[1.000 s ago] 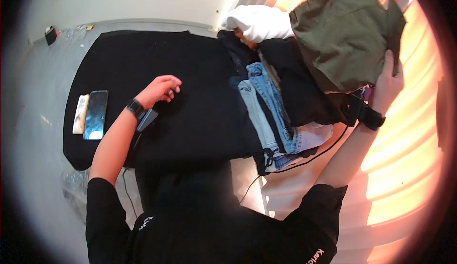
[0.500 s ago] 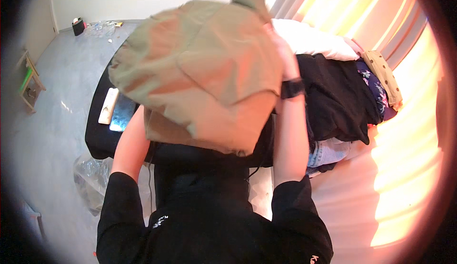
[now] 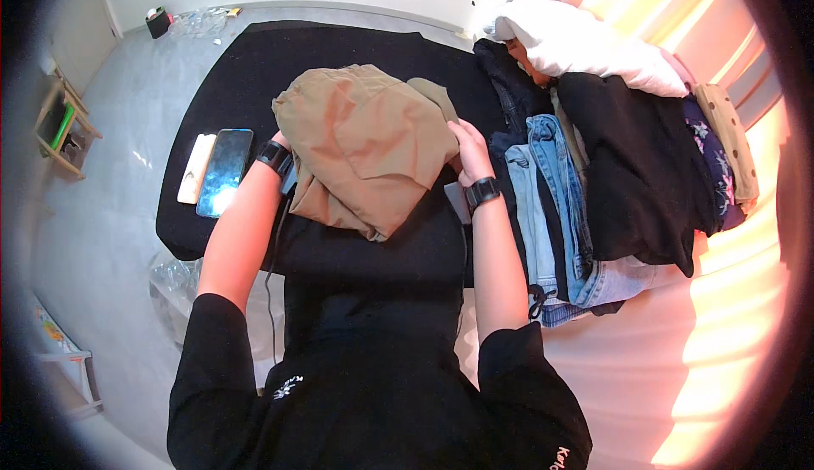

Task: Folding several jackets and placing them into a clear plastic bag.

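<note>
The right hand (image 3: 472,151) pinches the crumpled khaki fabric garment (image 3: 365,143) over the black-covered tabletop's (image 3: 229,88) middle; I cannot tell the half-hidden left hand's (image 3: 281,142) grip. Leftward cloth swings could shove the glossy dark phone (image 3: 227,160) toward the left edge.

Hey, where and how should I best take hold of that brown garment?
Probably at its left and right edges, one grip coming from each side. The brown garment looks soft and loosely bunched, so holding one edge might let the rest sag. The right grip touches its right edge; the left grip, mostly hidden, is at its left edge.
</note>
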A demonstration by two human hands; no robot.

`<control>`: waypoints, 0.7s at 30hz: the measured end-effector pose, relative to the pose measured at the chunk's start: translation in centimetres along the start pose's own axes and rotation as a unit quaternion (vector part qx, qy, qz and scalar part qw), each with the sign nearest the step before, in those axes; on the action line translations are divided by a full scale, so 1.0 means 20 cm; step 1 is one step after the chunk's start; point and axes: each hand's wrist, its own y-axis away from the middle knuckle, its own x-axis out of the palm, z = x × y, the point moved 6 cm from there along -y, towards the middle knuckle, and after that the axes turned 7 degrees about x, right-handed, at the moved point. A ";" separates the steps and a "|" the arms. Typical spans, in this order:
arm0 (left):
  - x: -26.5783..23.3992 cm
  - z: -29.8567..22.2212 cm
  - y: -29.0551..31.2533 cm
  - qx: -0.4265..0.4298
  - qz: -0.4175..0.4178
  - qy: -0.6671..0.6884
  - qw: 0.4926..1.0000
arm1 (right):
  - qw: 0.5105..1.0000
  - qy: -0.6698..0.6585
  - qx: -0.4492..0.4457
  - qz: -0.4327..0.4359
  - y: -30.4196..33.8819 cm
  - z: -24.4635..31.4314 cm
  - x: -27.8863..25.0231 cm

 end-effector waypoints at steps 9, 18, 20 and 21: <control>-0.03 -0.19 0.08 0.058 -0.050 -0.211 0.974 | 0.985 -0.142 -0.006 0.094 0.09 -0.04 0.12; -0.30 0.18 0.05 0.245 -0.136 0.302 0.911 | 0.986 0.061 -0.152 0.003 0.07 0.27 0.41; -0.35 0.21 0.02 0.211 -0.079 0.357 0.907 | 0.972 0.086 -0.201 0.084 0.12 0.23 0.48; -0.32 0.05 0.01 0.182 -0.093 0.243 0.948 | 0.975 0.075 -0.165 0.130 0.16 0.20 0.49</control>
